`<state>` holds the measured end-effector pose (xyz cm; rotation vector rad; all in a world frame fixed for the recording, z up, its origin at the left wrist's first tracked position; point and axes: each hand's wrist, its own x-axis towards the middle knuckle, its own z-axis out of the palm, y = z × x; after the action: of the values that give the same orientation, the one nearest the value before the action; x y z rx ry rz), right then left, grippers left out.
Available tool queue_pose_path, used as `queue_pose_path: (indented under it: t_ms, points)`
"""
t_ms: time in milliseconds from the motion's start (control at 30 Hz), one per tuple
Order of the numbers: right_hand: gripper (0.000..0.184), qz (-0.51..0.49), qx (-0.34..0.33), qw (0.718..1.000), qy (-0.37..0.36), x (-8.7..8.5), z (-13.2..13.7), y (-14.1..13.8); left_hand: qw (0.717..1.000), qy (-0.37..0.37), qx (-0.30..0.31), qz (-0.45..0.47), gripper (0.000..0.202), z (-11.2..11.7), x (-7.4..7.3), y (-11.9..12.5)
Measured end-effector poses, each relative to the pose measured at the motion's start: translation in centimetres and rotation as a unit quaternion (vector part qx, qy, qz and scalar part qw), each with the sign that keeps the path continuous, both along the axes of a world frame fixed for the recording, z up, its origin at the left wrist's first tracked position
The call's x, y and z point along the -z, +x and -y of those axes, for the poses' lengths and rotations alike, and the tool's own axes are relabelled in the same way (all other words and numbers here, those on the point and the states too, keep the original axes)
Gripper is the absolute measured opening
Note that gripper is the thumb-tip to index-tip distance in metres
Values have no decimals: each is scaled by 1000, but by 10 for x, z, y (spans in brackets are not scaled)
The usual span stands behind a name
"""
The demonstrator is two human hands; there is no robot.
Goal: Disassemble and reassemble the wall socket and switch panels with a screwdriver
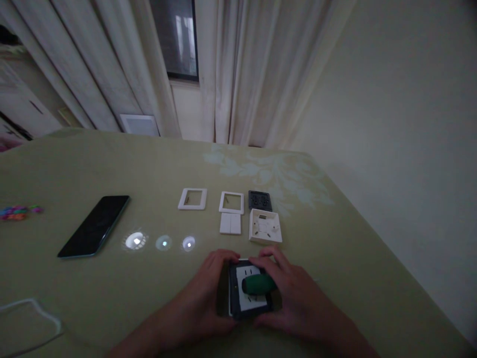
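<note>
Both my hands are on a wall socket unit point(249, 293) with a dark frame and white face, lying near the table's front edge. My left hand point(208, 293) curls around its left side and holds it. My right hand point(294, 293) closes around a green-handled tool point(258, 284) lying across the socket face, fingers also touching the socket's top right edge. The tool's tip is hidden.
Beyond the hands lie two white frames point(192, 199) point(231, 202), a white double rocker plate point(230, 223), a dark insert point(260, 201) and a white back box point(265, 226). A black phone point(95, 225) lies left; colourful small items point(17, 213) far left; a clear plastic piece point(28, 323) front left.
</note>
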<state>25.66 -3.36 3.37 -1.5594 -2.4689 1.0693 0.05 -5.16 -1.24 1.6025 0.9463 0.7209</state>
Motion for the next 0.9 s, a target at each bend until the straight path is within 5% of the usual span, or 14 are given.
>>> queue_pose_path:
  t_ms: [233,500,667,900]
  points:
    - [95,-52,-12,999,1,-1,0,-1,994,-80,21,73,85,5,-10,-2]
    - [84,-108,13,994,-10,2,-4,-1,994,62,23,-88,89,0,-6,-4]
    - [89,-201,34,979,-29,4,-8,8,994,91,-19,-65,101,3,1,-7]
    - [93,-285,64,954,-61,6,-7,15,991,117,-43,-44,101,5,-7,-7]
